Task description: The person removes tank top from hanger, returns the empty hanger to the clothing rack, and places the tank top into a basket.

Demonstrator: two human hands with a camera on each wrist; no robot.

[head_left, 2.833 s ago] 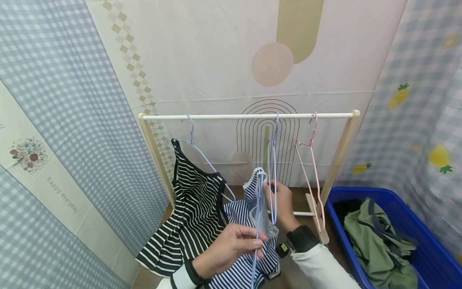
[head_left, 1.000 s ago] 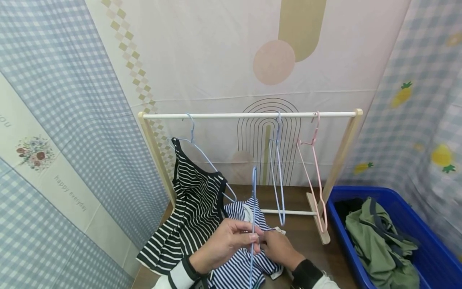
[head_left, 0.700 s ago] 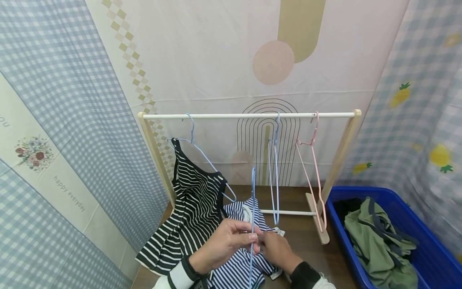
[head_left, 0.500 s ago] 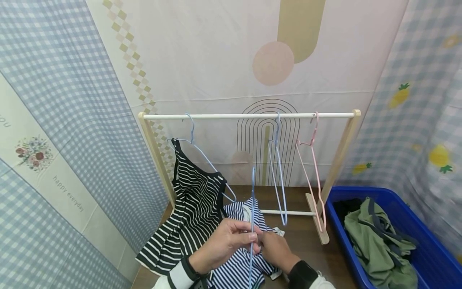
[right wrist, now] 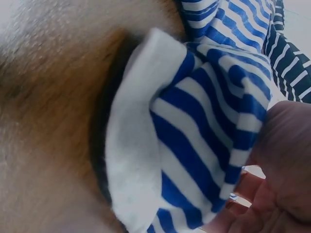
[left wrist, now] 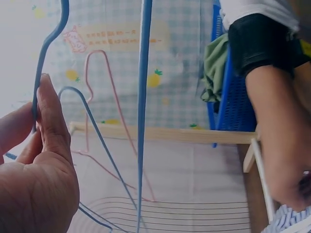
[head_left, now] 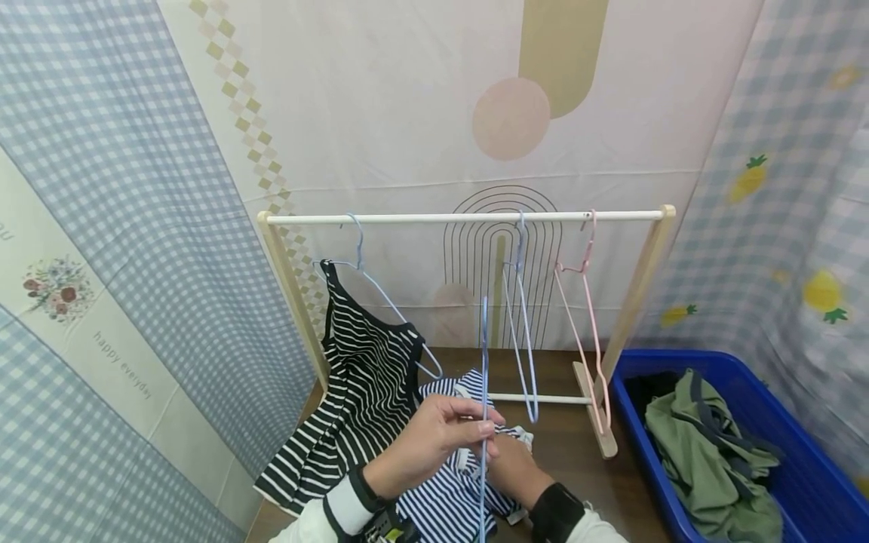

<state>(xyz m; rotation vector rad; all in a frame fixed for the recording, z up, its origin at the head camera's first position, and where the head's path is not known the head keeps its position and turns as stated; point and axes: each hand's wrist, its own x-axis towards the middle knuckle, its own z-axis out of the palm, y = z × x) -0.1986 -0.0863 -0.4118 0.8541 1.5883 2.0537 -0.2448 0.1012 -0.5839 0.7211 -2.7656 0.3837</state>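
Pinched between thumb and fingers of a person's left hand [head_left: 437, 434], a blue hanger [head_left: 485, 354] stands edge-on above a striped garment [head_left: 441, 498], long axis running away, hook end toward the rack [head_left: 421, 219]; the right hand's [head_left: 514, 469] grip cannot be told.

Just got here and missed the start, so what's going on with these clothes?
A person is working at a clothes rack. The left hand pinches a light-blue hanger, held off the rack, while the right hand is at a blue-and-white striped top, its fingertips hidden in the head view. A black-and-white striped camisole hangs at the rack's left; another blue hanger and a pink hanger hang bare farther right. A green garment lies in the blue basket.
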